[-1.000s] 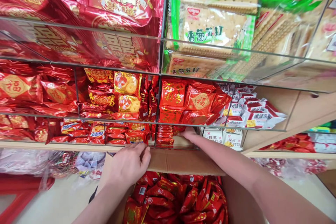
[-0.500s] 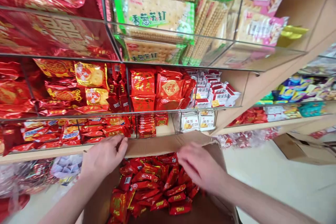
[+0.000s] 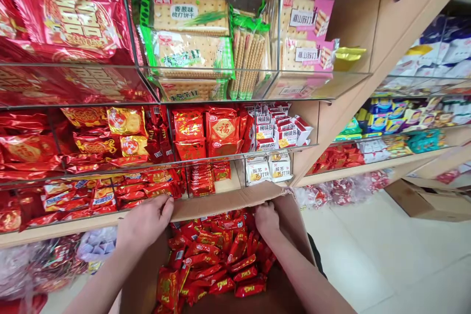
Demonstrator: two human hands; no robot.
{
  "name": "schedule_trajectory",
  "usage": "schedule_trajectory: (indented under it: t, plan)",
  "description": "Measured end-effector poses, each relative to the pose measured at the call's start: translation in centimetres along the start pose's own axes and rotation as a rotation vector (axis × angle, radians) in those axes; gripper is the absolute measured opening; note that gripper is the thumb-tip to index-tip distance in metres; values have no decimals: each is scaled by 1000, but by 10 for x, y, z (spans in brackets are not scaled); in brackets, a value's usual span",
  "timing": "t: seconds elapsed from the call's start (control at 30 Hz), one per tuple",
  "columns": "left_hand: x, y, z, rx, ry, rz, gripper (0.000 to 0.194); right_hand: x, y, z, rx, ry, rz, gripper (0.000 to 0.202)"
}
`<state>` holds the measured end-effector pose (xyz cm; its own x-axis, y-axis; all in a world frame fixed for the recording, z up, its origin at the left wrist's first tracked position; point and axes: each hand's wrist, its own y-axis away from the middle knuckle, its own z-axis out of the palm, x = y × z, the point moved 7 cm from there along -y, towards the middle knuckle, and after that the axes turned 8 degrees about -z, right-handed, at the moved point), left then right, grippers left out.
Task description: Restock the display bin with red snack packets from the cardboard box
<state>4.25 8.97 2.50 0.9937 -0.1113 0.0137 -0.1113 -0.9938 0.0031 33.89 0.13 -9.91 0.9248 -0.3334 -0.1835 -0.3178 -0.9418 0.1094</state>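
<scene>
An open cardboard box (image 3: 228, 202) stands below me against the shelf, with a heap of small red snack packets (image 3: 217, 260) inside. My left hand (image 3: 146, 221) is closed on the box's far rim at the left corner, thumb along the flap. At the far right corner, my right hand (image 3: 267, 218) is inside the box with its fingers curled against the flap. Its fingertips are partly hidden. Neither hand holds a packet.
Shelves with clear dividers hold scallion crackers (image 3: 191, 54), red packets (image 3: 224, 130) and white cracker packs (image 3: 257, 171). Bagged goods (image 3: 338, 191) lie beneath the shelves. Another cardboard box (image 3: 434, 198) rests on the tiled floor at right.
My right hand has moved from above the packets to the far right corner of the box and closed at the flap. My left hand stays on the rim. The view has shifted upward.
</scene>
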Motion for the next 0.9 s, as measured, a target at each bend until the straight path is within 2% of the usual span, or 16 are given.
schedule_trajectory:
  t: [0.07,0.1,0.17,0.2,0.23,0.27,0.3,0.37,0.43,0.47,0.53,0.63,0.7,0.77,0.83,0.9]
  plan:
    - [-1,4,-7,100,109,47,40,0,9,-11,27,1,-52,40]
    - [2,11,-13,180,205,113,37,0,17,-17,55,-23,-98,40]
    - [16,40,-19,294,447,295,29,-3,41,-32,133,-182,-242,40]
    - [26,58,-18,303,578,377,24,-5,55,-40,172,-327,-315,41]
    - [39,74,-8,195,689,402,21,-6,69,-47,196,-510,-360,42]
    - [50,89,3,100,817,370,21,-8,82,-52,197,-713,-369,42]
    - [59,101,16,-2,953,266,28,-9,93,-54,167,-916,-337,42]
    - [85,124,44,-307,1246,125,43,-17,108,-52,67,-1288,-204,39]
    - [110,139,60,-580,1457,56,43,-27,116,-49,2,-1549,-81,33]
    - [117,142,64,-672,1513,31,39,-31,118,-47,-1,-1636,-31,30]
    - [120,140,65,-749,1545,-20,30,-36,119,-43,8,-1774,58,26]
    - [110,132,60,-739,1538,-19,26,-43,118,-36,-55,-1986,139,25]
    - [103,129,60,-707,1519,4,26,-47,118,-35,-97,-2061,150,22]
    - [98,126,61,-663,1507,1,25,-45,120,-40,-64,-2013,107,17]
    - [96,126,60,-622,1531,-45,26,-42,122,-54,27,-1821,-32,15]
    - [99,129,57,-668,1644,-138,34,-44,126,-75,153,-1534,-282,9]
